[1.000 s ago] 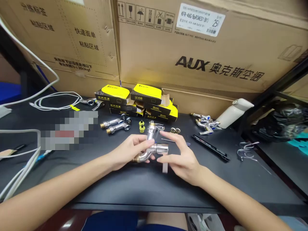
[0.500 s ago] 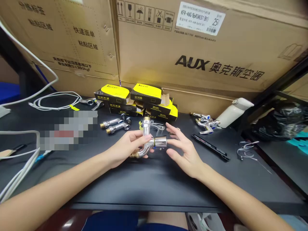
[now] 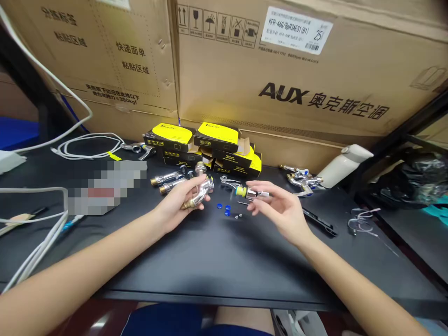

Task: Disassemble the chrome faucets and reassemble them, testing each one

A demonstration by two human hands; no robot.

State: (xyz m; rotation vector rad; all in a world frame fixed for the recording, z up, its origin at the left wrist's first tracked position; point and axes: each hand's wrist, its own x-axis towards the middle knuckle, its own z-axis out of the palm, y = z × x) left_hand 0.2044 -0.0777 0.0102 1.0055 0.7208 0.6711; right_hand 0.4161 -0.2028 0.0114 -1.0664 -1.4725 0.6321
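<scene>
The faucet body (image 3: 205, 190) is chrome with a brass end (image 3: 186, 204), the small caps (image 3: 219, 206) blue.

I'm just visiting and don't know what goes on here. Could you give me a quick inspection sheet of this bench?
Surface: black tabletop.
Job's things: chrome elbow fitting with brass end; chrome piece with yellow ring; blue caps.
Clutter: yellow-topped boxes; chrome taps.
Hands: left hand grips the elbow fitting; right hand touches the ringed piece.
Cables: white cables, coiled and loose, at left.
Surroundings: AUX cardboard cartons; white bottle.
</scene>
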